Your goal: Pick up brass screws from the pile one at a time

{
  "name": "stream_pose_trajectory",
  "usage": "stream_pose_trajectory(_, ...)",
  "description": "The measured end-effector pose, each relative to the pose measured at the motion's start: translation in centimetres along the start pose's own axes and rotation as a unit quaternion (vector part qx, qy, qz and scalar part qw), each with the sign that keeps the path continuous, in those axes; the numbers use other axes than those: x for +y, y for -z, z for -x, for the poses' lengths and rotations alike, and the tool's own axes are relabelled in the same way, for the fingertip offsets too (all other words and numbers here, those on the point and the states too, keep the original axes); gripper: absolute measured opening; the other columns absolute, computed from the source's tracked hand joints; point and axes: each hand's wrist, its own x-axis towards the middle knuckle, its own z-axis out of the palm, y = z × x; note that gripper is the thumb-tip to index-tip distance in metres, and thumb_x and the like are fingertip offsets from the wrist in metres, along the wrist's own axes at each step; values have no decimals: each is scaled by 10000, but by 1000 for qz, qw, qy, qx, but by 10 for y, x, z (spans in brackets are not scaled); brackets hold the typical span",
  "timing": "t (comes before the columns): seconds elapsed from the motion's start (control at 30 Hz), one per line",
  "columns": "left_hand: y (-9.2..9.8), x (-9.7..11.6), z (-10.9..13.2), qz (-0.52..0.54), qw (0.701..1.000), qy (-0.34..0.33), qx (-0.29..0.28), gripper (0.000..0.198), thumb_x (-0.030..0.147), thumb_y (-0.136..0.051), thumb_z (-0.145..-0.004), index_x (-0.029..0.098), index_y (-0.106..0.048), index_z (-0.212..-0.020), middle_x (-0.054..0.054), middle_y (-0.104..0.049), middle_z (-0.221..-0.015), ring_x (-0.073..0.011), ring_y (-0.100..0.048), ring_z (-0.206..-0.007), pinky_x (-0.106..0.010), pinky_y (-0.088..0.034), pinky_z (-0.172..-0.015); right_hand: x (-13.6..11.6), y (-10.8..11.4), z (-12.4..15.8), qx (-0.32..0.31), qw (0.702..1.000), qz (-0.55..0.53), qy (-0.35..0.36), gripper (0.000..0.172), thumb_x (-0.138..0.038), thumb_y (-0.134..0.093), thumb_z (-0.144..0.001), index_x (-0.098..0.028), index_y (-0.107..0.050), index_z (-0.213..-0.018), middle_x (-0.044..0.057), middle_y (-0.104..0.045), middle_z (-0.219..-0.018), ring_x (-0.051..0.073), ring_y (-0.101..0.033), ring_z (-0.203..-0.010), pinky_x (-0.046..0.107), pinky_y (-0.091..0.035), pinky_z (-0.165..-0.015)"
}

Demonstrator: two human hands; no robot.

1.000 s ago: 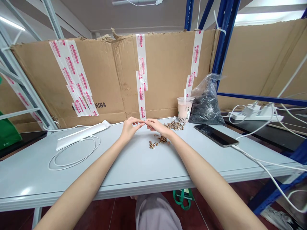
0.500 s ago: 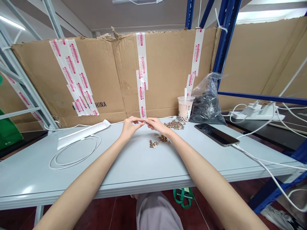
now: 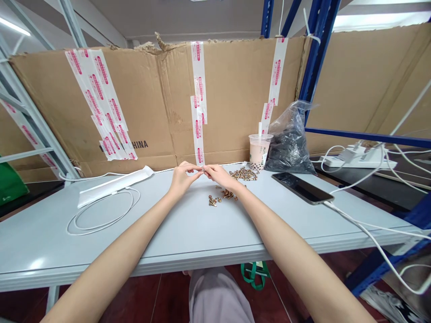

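In the head view, the left hand [image 3: 182, 178] and right hand [image 3: 220, 176] are both closed in a pinch, their fingertips meeting at a small brass screw [image 3: 203, 170] held just above the table [image 3: 101, 255]. Loose screws [image 3: 226, 194] lie on the table just in front of the right hand, and a second heap [image 3: 243, 174] lies beyond it. Behind that heap stand a milk tea cup [image 3: 259, 152] and a plastic bag [image 3: 288, 143] of dark contents. A phone [image 3: 302, 188] lies to the right, and a white cable [image 3: 101, 215] lies coiled to the left.
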Motion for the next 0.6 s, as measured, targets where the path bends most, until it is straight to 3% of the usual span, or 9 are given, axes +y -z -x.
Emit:
stream_pose_trajectory(0.27,2,1,-1,-15,1000,-3,11,158,307,-632,-720,221,-710,-827,-30,-675,-758,-160,-492,-680,-283,-408,-656,0,3,0,-35,997,-71,-16,321,-457,-415,-820,-170,-443,-681,-28,-395,-592,80,-335,-516,205,-274,-491)
stream_pose_trajectory(0.5,-1,4,-1,2,1000,-26,-1,130,283,-645,-708,210,-706,-796,-31,-689,-771,-165,-503,-693,-280,-415,-644,1,3,0,-61,992,-110,-16,412,-501,-385,-826,-178,-349,-572,-48,-287,-530,70,-230,-464,218,-206,-458)
stream_pose_trajectory(0.6,-2,3,-1,-9,1000,-19,-12,119,269,-640,-709,215,-705,-793,-31,-690,-776,-167,-502,-692,-286,-414,-650,1,4,0,-69,992,-105,-33,408,-496,-362,-838,-172,-392,-592,-43,-305,-532,73,-241,-464,220,-209,-456)
